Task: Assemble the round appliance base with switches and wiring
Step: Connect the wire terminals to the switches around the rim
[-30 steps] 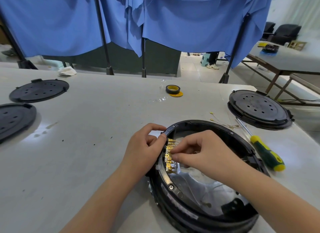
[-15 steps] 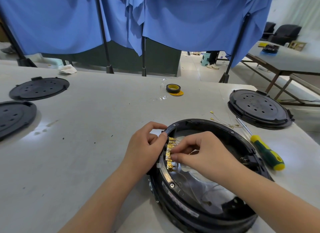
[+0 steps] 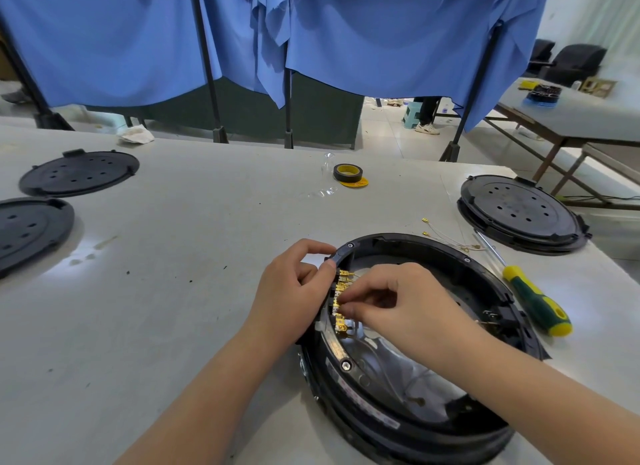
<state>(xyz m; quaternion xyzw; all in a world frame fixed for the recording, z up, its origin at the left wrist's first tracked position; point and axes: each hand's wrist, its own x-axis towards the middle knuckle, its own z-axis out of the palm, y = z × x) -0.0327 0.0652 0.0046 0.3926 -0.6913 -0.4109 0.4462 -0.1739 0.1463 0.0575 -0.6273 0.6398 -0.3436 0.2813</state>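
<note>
Base (image 3: 398, 426) sits lower right of frame on the surface (image 3: 173, 291). Left hand (image 3: 294, 291) grips its rim by the terminals (image 3: 341, 300); right hand (image 3: 401, 308) pinches one gold terminal. Screwdriver (image 3: 533, 300) just right of base.

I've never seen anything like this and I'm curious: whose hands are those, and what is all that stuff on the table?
The picture comes from a camera worn on a person's head, so you look down at that person's own two hands. In front lies a big round black plastic appliance base, open on top. The left hand grips its rim. The right hand pinches at a row of small gold metal connectors inside the rim. Beside it on the grey table lie a green and yellow screwdriver, thin loose wires with gold tips, a roll of black tape with a yellow core and three round black lids with holes, one of them at the right.
</note>
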